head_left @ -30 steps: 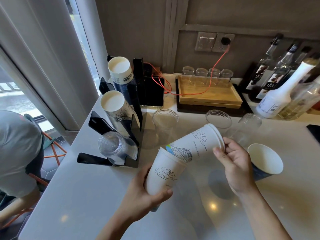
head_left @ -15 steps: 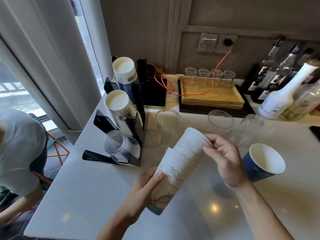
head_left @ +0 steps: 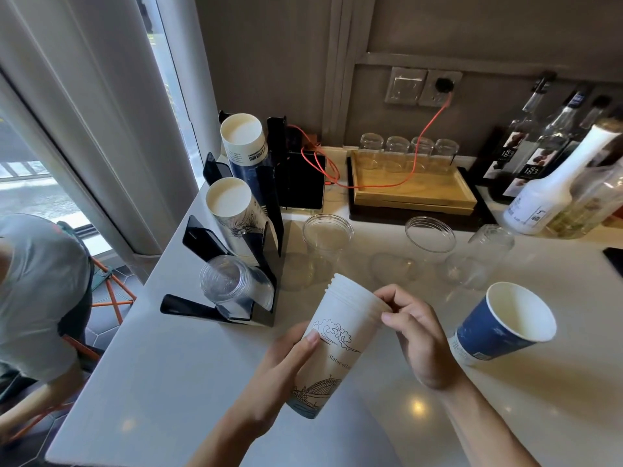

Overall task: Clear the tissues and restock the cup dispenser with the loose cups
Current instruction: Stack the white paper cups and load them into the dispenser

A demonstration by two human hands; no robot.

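Observation:
I hold a nested stack of white printed paper cups [head_left: 340,335] tilted over the counter. My left hand [head_left: 286,369] grips its lower body and my right hand [head_left: 414,335] pinches its upper end. The black cup dispenser [head_left: 266,224] stands at the left with two paper cup stacks [head_left: 229,200] and a clear plastic cup stack [head_left: 229,284] in its slots. A blue paper cup [head_left: 499,328] lies tilted to the right of my right hand. Two loose clear plastic cups [head_left: 327,234] [head_left: 429,234] stand behind the white stack. No tissues show.
An upturned glass [head_left: 485,254] rests at mid right. A wooden tray [head_left: 414,193] holds several glasses by the wall, with an orange cable [head_left: 428,126] across it. Bottles [head_left: 546,183] crowd the far right. A person [head_left: 37,291] sits below the counter's left edge.
The second white cup has slid fully into the one in my left hand, forming one stack. My right hand has moved left onto the stack's upper end.

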